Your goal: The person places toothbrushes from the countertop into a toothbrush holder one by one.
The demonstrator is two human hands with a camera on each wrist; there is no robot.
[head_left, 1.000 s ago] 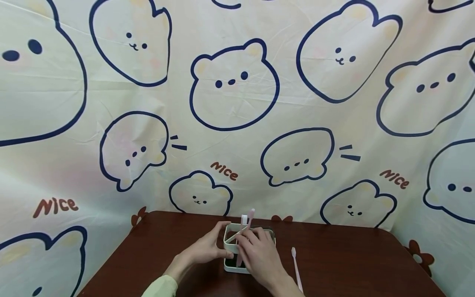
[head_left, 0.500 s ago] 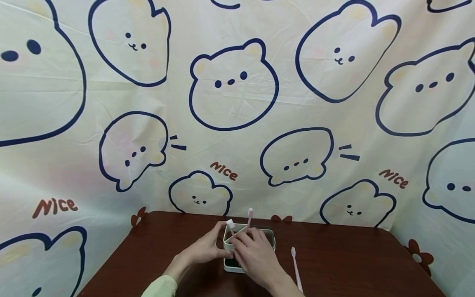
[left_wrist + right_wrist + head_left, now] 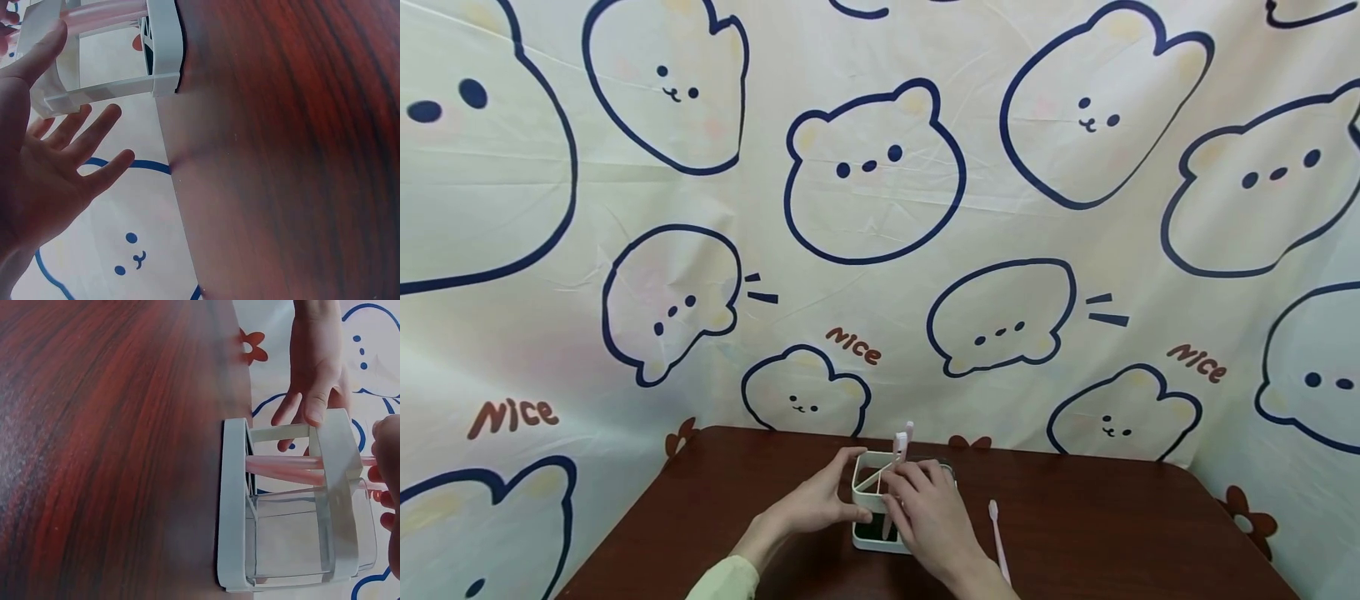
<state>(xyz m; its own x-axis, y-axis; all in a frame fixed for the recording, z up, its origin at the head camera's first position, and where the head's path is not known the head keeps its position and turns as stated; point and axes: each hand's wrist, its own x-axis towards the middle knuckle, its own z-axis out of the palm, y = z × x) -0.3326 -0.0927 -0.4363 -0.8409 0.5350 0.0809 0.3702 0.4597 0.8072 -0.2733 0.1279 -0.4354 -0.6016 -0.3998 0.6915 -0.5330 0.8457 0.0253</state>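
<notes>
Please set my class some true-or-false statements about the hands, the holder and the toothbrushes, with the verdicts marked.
1. The left hand touches the holder. True.
2. The holder lies on its side. False: it stands upright on the table.
3. A loose toothbrush lies to the right of the holder. True.
4. The holder contains no toothbrushes. False: pink toothbrushes stand in it.
5. The sleeve at the left wrist is pale. True.

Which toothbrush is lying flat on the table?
The slim pale pink toothbrush on the dark brown wood-grain table, right of the person's right hand; the other two pink toothbrushes are inside the white plastic holder.
</notes>
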